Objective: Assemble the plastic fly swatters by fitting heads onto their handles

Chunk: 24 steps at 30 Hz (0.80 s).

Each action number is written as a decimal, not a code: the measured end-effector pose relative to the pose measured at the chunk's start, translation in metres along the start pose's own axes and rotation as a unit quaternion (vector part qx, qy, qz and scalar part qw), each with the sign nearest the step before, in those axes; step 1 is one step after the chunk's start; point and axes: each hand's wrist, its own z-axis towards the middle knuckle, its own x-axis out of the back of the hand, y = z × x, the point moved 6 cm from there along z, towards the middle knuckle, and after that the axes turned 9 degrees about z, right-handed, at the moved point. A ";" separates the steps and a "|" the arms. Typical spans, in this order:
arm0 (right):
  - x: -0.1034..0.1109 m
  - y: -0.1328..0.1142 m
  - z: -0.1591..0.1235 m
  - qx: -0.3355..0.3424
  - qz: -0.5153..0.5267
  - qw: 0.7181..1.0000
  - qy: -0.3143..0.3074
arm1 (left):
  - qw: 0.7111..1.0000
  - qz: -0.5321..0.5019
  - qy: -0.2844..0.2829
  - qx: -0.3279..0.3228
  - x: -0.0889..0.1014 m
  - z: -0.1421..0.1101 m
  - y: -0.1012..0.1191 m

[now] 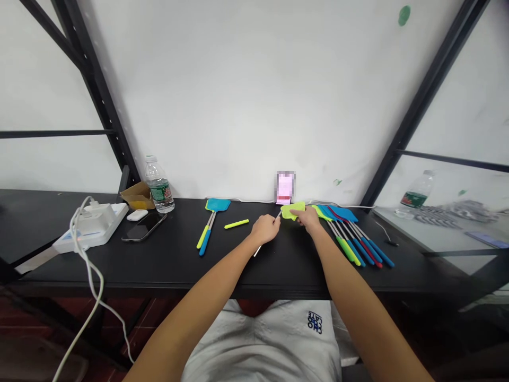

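A yellow-green fly swatter (290, 210) is held between both my hands above the black desk. My left hand (265, 229) is closed around its thin metal rod, whose bare lower end sticks out below the fist. With fingers on one side of the mesh head, my right hand (308, 218) pinches it at the right edge. Left of my hands lies a loose yellow-green handle (236, 224). Farther left, a blue swatter (218, 205) overlaps a yellow-green one. To the right of my right hand, several swatters (345, 214) are fanned out, with blue, green, yellow and red handles toward me.
A lit phone (284, 188) leans against the wall behind my hands. At left are a water bottle (160, 190), a cardboard box (138, 196), a dark phone (143, 227), a white case (137, 215) and a power strip (95, 228) with hanging cables. Black metal posts (417, 106) flank the desk (167, 265).
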 end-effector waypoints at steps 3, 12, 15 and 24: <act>0.001 0.004 0.002 0.005 -0.058 0.998 -0.005 | 1.000 0.011 0.003 0.004 -0.001 0.000 -0.002; 0.014 -0.009 0.000 0.091 -0.218 0.969 0.072 | 1.000 0.011 0.012 0.004 0.000 -0.001 -0.001; 0.004 -0.017 -0.007 0.111 -0.193 0.974 0.033 | 1.000 0.010 0.026 0.004 0.002 -0.001 -0.002; -0.057 -0.028 -0.053 0.046 0.018 0.964 -0.263 | 0.998 0.000 0.063 -0.001 0.005 0.000 -0.004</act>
